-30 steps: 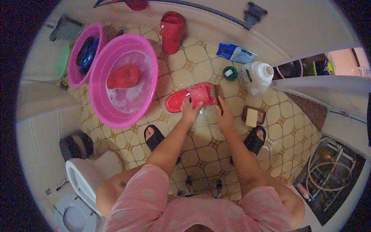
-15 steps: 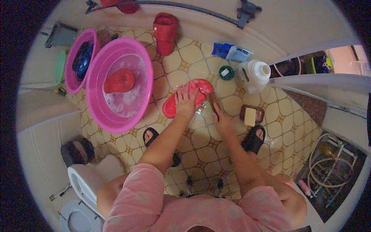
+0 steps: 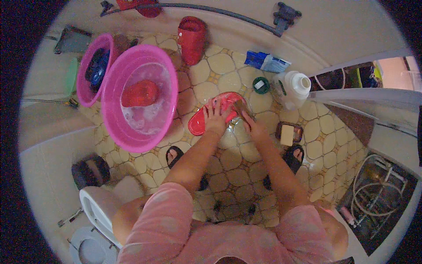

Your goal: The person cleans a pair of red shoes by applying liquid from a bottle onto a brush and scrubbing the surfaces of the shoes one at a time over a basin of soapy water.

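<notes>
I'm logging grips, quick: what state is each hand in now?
Left hand: open, spread over the red slipper.
Right hand: closed, holding what looks like a brown brush.

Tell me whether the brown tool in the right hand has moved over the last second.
Yes. Judged against the round green item, the brown tool in the right hand has shifted left, overlapping the red slipper.

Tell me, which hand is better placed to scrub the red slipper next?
The right hand, I think: it holds a brown brush-like tool at the right end of the red slipper. The left hand is spread on top of the slipper, so it seems better placed to steady it.
</notes>
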Available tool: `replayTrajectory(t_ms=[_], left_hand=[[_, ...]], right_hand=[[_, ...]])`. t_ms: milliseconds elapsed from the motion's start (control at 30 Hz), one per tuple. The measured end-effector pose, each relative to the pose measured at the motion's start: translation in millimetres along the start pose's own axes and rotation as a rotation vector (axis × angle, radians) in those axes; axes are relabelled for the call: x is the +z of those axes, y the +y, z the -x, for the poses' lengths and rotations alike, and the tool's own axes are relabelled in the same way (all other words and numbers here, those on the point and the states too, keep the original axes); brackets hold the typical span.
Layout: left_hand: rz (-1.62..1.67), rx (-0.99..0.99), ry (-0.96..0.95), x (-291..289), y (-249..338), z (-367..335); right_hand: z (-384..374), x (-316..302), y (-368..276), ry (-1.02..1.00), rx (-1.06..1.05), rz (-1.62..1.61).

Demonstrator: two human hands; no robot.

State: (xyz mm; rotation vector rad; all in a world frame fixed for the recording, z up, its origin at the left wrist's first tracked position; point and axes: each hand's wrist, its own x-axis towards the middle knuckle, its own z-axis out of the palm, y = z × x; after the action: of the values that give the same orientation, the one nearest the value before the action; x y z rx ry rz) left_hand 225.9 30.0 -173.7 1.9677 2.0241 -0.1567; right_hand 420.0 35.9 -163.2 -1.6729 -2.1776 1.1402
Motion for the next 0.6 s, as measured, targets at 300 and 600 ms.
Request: replayTrajectory(t_ms=[300,600], left_hand=[[-0.027,0.019,-0.024,3,7,-5],[-0.022,-0.013,-0.088,-7,5,0]], right_hand=[[-72,-3,-35,0.043,0.059,0.263],[-5,9,15,0.105,0.071,0.051]])
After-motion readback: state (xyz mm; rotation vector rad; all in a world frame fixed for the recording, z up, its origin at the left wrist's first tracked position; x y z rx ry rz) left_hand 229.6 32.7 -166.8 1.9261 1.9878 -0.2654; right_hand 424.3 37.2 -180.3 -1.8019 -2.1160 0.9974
